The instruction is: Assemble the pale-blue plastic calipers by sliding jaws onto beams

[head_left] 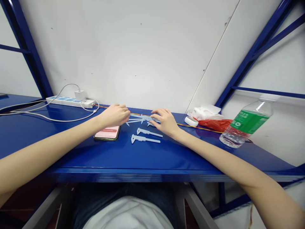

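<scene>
Seemingly, the left hand (114,115) and right hand (165,122) are resting at either end of a pale plastic caliper (145,118), likely light and stiff, best taken by its beam (134,121); whether either grip is clamped, I cannot tell.

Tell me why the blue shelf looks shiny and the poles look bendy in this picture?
In the head view, the blue metal bench shines with glare along its back edge, the wide lens tilts the blue frame post and stretches the left arm, and nothing looks badly blurred.

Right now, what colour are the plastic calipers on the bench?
The plastic calipers are pale blue, clearest in the head view.
</scene>
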`<act>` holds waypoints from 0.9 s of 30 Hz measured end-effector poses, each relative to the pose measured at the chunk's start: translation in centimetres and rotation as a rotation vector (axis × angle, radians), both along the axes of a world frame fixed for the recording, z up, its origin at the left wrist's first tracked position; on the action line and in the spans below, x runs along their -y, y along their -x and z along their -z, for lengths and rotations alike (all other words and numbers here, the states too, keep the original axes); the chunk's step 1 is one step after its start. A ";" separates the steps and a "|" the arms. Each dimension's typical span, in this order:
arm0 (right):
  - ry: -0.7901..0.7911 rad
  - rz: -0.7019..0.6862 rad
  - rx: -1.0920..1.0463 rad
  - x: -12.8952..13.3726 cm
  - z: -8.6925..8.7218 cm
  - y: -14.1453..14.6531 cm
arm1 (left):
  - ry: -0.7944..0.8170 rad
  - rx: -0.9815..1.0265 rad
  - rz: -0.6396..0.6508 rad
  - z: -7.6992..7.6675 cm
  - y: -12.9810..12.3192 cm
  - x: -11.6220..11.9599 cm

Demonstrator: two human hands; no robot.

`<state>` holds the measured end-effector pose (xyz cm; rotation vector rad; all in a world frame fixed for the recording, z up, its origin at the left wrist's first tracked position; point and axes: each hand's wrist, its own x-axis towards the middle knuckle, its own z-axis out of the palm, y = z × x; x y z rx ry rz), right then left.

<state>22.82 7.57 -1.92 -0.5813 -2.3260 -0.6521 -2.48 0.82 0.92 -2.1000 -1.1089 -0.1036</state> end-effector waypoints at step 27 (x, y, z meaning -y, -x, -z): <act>-0.234 -0.140 0.069 3.2 -0.2 1.2 | 0.245 0.468 -0.068 0.6 -3.4 2.3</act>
